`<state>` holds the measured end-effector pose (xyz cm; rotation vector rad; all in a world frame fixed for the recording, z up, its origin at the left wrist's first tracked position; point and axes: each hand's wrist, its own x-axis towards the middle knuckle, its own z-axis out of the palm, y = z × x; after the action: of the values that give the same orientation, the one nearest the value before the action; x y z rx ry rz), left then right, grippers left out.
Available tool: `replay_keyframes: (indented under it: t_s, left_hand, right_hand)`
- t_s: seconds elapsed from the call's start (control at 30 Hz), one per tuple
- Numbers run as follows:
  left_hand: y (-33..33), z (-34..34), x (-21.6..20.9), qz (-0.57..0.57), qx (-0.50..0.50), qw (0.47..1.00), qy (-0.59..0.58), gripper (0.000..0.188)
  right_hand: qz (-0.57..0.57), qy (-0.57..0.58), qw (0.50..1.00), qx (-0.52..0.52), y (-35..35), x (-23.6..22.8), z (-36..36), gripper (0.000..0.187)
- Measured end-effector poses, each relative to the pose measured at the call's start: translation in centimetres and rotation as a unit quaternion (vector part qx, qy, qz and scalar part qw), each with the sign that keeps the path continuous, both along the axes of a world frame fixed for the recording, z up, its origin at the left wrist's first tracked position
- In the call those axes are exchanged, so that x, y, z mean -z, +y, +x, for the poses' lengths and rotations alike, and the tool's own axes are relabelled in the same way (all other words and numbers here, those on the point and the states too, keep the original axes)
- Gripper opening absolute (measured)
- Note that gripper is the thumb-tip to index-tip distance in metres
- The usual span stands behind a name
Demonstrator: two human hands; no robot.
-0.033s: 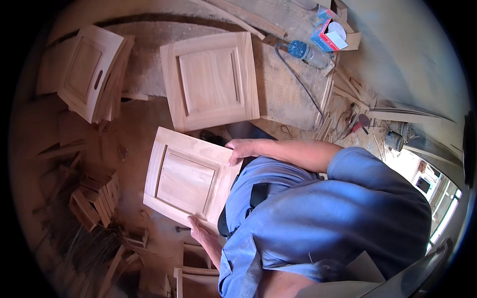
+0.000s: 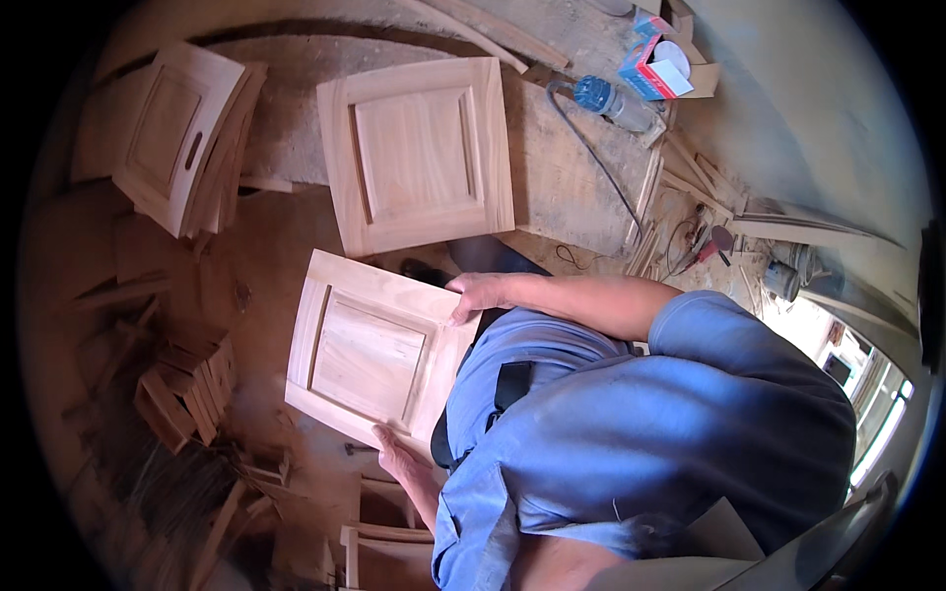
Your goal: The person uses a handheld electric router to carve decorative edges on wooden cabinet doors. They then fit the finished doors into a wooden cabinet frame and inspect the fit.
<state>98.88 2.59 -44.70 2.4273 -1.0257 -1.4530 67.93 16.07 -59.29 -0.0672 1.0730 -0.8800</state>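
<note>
A pale wooden cabinet door with a raised centre panel is held tilted against the front of my body. My right hand grips its upper corner, thumb on the face. My left hand is closed on the lower edge, with the thumb on top and the other fingers hidden beneath. Just beyond, a second cabinet door of the same style rests on the dusty workbench. A dark shoe shows partly between the two doors.
At the left stand several stacked doors, the front one with a slot. A blue-topped router with a cord and an open box lie at the bench's right. Wood offcuts clutter the lower left floor; a red grinder lies right.
The bench and the things on it appear slightly higher in the picture. Both hands keep the same hold on the cabinet door.
</note>
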Motion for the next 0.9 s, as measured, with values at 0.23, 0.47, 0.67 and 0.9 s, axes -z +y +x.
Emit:
replay_keyframes:
  t_s: [0.23,0.47,0.67,0.9]
  left_hand:
    - [2.0,3.7,-0.5,-0.048,-0.005,0.999,0.014,0.058]
    - [6.0,10.2,-2.2,-0.072,0.012,0.997,-0.009,0.041]
    - [12.9,15.1,-0.2,-0.205,-0.064,0.976,0.021,0.047]
    - [17.5,22.1,-1.8,-0.194,-0.149,0.960,0.133,0.045]
  right_hand:
    - [0.014,-0.043,0.999,-0.019,1.4,-0.6,2.9,0.050]
    - [0.093,-0.014,0.995,-0.045,-2.9,1.6,8.8,0.022]
    - [-0.019,0.166,0.984,-0.067,-3.7,-1.5,13.8,0.039]
    - [-0.243,0.248,0.934,-0.083,-2.8,-6.9,18.7,0.037]
